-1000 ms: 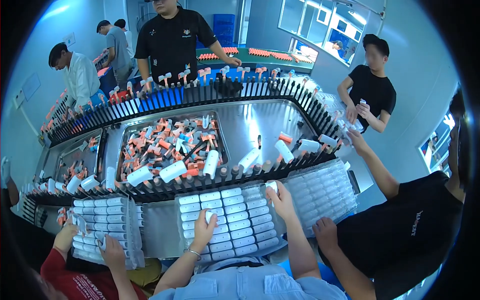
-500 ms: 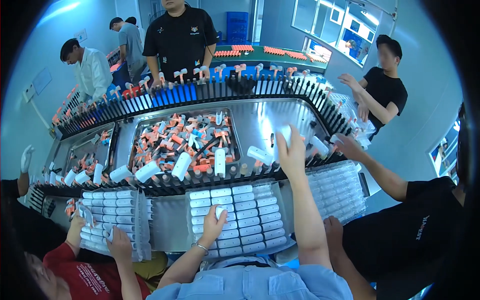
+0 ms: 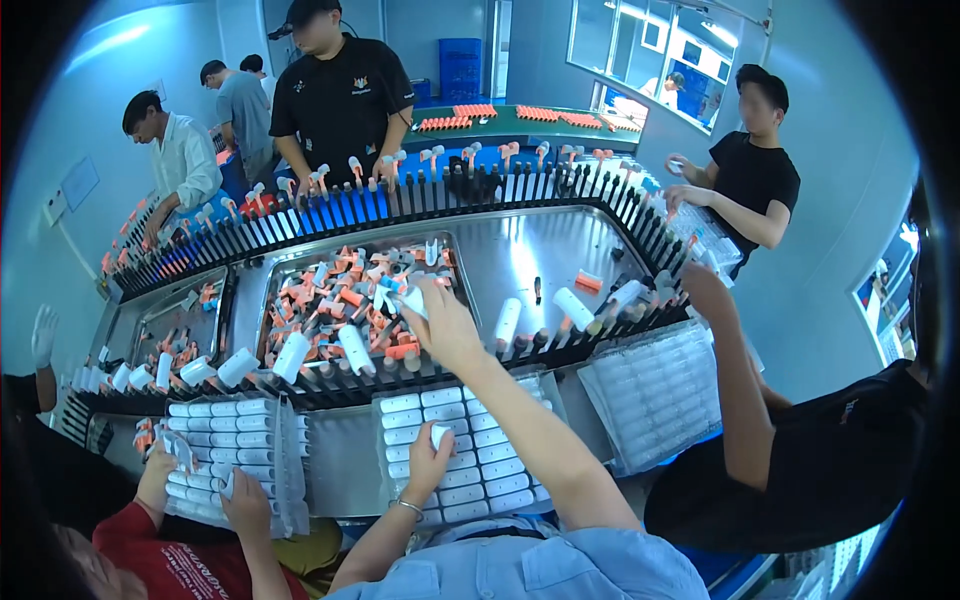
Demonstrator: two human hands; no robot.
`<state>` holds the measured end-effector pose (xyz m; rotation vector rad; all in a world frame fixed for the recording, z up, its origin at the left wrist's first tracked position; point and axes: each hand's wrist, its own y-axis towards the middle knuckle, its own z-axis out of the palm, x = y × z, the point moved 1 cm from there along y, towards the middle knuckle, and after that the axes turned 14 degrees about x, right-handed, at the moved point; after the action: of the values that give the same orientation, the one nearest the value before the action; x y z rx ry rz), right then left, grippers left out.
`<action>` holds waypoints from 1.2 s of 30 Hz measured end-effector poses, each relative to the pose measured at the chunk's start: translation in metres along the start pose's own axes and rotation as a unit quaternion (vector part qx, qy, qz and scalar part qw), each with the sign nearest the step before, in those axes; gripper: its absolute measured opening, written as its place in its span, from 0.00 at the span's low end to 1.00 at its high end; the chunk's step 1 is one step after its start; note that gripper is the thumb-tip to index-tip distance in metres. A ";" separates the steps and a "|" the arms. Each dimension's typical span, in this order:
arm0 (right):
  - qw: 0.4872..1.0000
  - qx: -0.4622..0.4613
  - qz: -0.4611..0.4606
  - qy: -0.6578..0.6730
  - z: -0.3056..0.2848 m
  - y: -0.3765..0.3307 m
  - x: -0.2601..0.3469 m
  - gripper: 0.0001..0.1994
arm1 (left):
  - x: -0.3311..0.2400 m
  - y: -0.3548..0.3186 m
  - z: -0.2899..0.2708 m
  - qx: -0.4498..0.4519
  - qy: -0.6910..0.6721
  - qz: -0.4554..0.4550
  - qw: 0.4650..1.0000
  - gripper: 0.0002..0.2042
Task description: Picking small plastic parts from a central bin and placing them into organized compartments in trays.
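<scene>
My right hand [image 3: 445,325] reaches over the pegs at the near edge of the metal tray, its fingers closed round a white curved plastic shell [image 3: 413,301]. Just beyond it lies a heap of orange, grey and white plastic parts [image 3: 345,300]. My left hand [image 3: 430,468] is closed on another white shell [image 3: 438,436], low over a clear blister tray whose rows hold white shells [image 3: 462,495]. More white shells are stuck on the pegs, such as one shell [image 3: 355,350] left of my right hand and another shell [image 3: 508,320] right of it.
A black peg rack [image 3: 430,195] rings the metal table. To my left, a co-worker's hand [image 3: 247,505] works over another filled blister tray [image 3: 235,425]. Stacked clear trays [image 3: 655,395] lie at the right, beside a co-worker's raised arm [image 3: 740,400]. Others stand across the table.
My right hand has moved left from the right-hand pegs to the parts heap. A white shell now sits on a peg where it was. My left hand stays over the tray.
</scene>
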<state>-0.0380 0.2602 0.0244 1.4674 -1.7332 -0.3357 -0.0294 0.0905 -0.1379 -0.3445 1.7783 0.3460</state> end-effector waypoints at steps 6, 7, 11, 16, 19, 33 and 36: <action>0.986 0.028 0.117 0.112 -0.039 -0.065 0.017 0.18 | 0.001 -0.002 -0.001 0.010 -0.003 0.006 1.000 0.15; 0.985 0.027 0.138 0.098 -0.048 -0.075 0.016 0.18 | -0.002 0.000 -0.003 0.014 -0.010 0.009 1.000 0.14; 0.982 0.001 0.171 0.079 -0.086 -0.114 0.000 0.19 | 0.005 0.001 -0.004 0.000 -0.013 0.017 1.000 0.15; 0.915 -0.131 0.301 0.235 -0.134 -0.144 -0.037 0.14 | 0.008 0.000 -0.005 0.007 -0.002 0.016 1.000 0.16; 0.914 -0.163 0.284 0.241 -0.131 -0.140 -0.051 0.14 | 0.008 0.001 -0.005 0.007 0.005 0.021 1.000 0.16; 0.936 -0.061 0.346 -0.019 -0.101 -0.094 -0.059 0.18 | 0.003 -0.002 -0.008 0.003 -0.011 0.010 1.000 0.16; 0.942 0.037 0.323 -0.085 -0.093 -0.075 -0.063 0.17 | 0.001 -0.002 -0.006 0.011 -0.020 0.013 1.000 0.15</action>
<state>0.0802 0.3231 0.0072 0.8563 -2.2713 -0.0432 -0.0345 0.0861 -0.1375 -0.2967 1.7475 0.3497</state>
